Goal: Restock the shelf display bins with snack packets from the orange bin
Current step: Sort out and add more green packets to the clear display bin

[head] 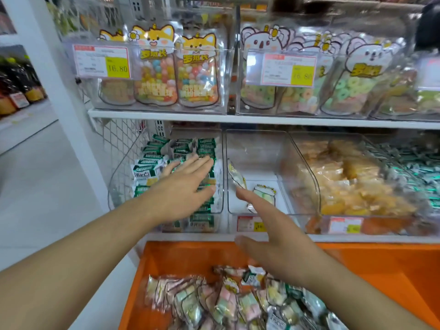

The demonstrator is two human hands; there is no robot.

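Note:
An orange bin (pixel 185 256) sits low in front of me, with several clear snack packets (pixel 214 303) of pastel sweets piled in it. On the lower shelf, a clear display bin (pixel 220 186) is full of green-and-white packets (pixel 152 167). My left hand (pixel 183 186) lies flat, fingers straight, on those packets. Beside it a nearly bare clear bin (pixel 257 144) holds two small packets (pixel 263 194). My right hand (pixel 273 244) hovers with fingers spread in front of that bin, holding nothing.
Further right on the lower shelf are a clear bin of orange-yellow snacks (pixel 345 182) and another of green packets (pixel 419 167). The upper shelf (pixel 166 114) carries clear bins of candy pouches with price tags. A white pillar (pixel 47 67) stands left, with floor beyond.

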